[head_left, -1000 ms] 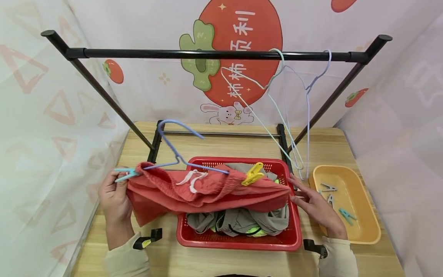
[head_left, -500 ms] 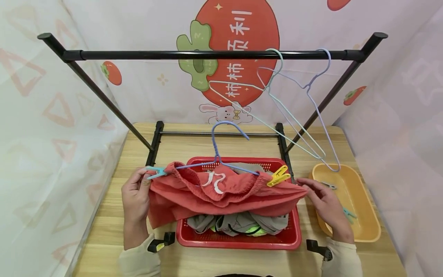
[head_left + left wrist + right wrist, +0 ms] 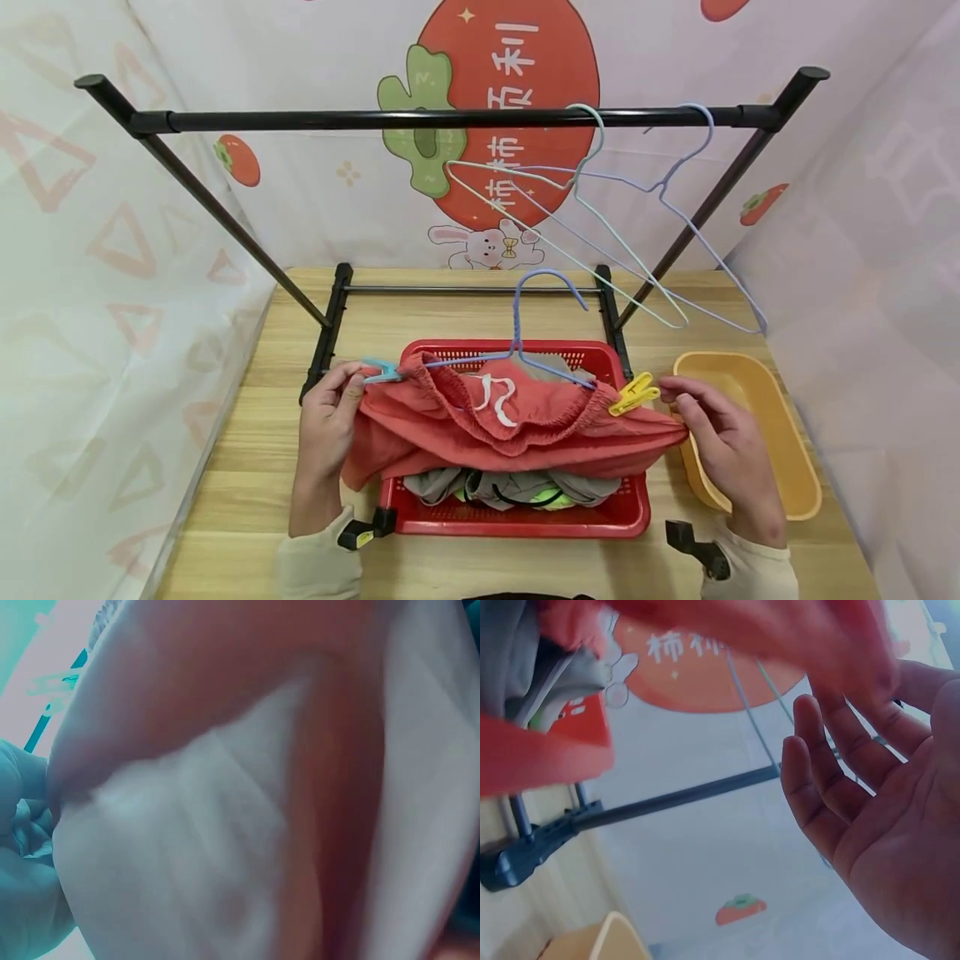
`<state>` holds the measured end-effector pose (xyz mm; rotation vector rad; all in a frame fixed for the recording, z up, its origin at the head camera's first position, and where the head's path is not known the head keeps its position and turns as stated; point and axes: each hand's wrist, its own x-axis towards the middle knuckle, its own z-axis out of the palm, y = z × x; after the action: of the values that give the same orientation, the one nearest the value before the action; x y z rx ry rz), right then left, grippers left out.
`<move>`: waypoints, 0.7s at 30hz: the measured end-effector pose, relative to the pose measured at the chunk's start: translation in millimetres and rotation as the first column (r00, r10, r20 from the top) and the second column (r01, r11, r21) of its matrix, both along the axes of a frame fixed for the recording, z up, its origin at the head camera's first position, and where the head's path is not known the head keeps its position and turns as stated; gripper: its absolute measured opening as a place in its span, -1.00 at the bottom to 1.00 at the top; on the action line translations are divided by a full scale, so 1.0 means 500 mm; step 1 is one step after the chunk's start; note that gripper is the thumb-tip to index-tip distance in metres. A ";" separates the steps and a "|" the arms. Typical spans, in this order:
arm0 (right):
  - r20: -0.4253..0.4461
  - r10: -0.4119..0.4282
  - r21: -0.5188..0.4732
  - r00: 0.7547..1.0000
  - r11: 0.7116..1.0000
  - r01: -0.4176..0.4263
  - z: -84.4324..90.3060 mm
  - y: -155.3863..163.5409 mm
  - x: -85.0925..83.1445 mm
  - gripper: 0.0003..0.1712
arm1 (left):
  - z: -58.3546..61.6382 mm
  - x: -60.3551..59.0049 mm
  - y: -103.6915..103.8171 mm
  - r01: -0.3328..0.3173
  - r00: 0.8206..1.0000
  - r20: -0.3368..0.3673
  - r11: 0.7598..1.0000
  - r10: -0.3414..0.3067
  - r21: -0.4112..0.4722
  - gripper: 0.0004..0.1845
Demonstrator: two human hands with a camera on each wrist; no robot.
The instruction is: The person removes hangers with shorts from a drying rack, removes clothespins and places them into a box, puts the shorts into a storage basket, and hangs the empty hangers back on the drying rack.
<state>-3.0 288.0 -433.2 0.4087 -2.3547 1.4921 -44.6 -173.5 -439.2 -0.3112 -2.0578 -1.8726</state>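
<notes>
Red shorts with a white drawstring hang from a blue wire hanger. A light-blue clothespin clips the waistband at the left, a yellow clothespin at the right. My left hand pinches the shorts' left edge beside the blue clothespin; in the left wrist view, cloth fills most of the picture and the fingers show at the left. My right hand holds the shorts' right corner between thumb and finger, just past the yellow clothespin. In the right wrist view its other fingers are spread loosely.
Below the shorts stands a red basket with grey and neon-yellow clothing. An orange tray sits at the right. Overhead, a black rack bar carries a mint hanger and a lavender hanger.
Shorts, hanger and left hand have moved right, and the hanger's hook has turned more upright. My right hand has shifted slightly right, now at the shorts' corner. The hangers on the bar swing.
</notes>
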 end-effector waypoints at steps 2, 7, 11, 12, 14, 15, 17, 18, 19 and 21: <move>-0.007 -0.001 0.019 1.000 1.000 0.001 0.004 -0.006 -0.004 -0.64 | -0.004 0.000 0.003 -0.005 0.999 0.032 1.000 0.005 -0.006 -0.81; -0.030 -0.024 0.073 0.999 0.997 0.026 0.003 -0.016 -0.013 -0.61 | -0.009 0.000 0.003 0.011 0.997 0.072 1.000 -0.011 0.001 -0.82; -0.026 -0.040 0.089 0.999 0.995 0.042 0.002 -0.023 -0.017 -0.62 | -0.012 -0.001 0.001 0.046 0.996 0.069 0.999 -0.047 0.011 -0.82; -0.024 -0.036 0.091 0.999 0.995 0.038 0.002 -0.024 -0.017 -0.62 | -0.013 -0.001 0.000 0.053 0.996 0.066 0.999 -0.054 0.011 -0.82; -0.015 -0.022 0.088 1.000 0.996 0.023 0.001 -0.025 -0.019 -0.63 | -0.016 -0.001 0.000 0.064 0.996 0.066 0.998 -0.064 0.015 -0.82; -0.013 -0.014 0.087 1.000 0.996 0.016 0.001 -0.025 -0.020 -0.63 | -0.018 -0.001 0.000 0.065 0.995 0.069 0.998 -0.066 0.013 -0.83; -0.015 0.001 0.092 1.000 0.996 0.000 0.000 -0.025 -0.021 -0.62 | -0.022 -0.001 0.000 0.068 0.994 0.082 0.998 -0.068 0.007 -0.83; -0.017 0.010 0.096 1.000 0.995 -0.009 0.000 -0.025 -0.021 -0.60 | -0.024 0.000 0.000 0.068 0.994 0.090 0.998 -0.068 0.005 -0.83; -0.017 0.017 0.095 1.000 0.995 -0.016 -0.001 -0.025 -0.022 -0.59 | -0.026 0.001 0.000 0.066 0.993 0.100 0.998 -0.066 0.001 -0.83; -0.023 0.023 0.094 0.999 0.995 -0.021 -0.001 -0.025 -0.023 -0.59 | -0.029 0.002 0.000 0.068 0.991 0.115 0.998 -0.066 -0.010 -0.83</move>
<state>-14.7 275.3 -433.9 0.4741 -2.4154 1.3823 -43.4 -173.7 -453.6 -0.2857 -2.1607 -1.9591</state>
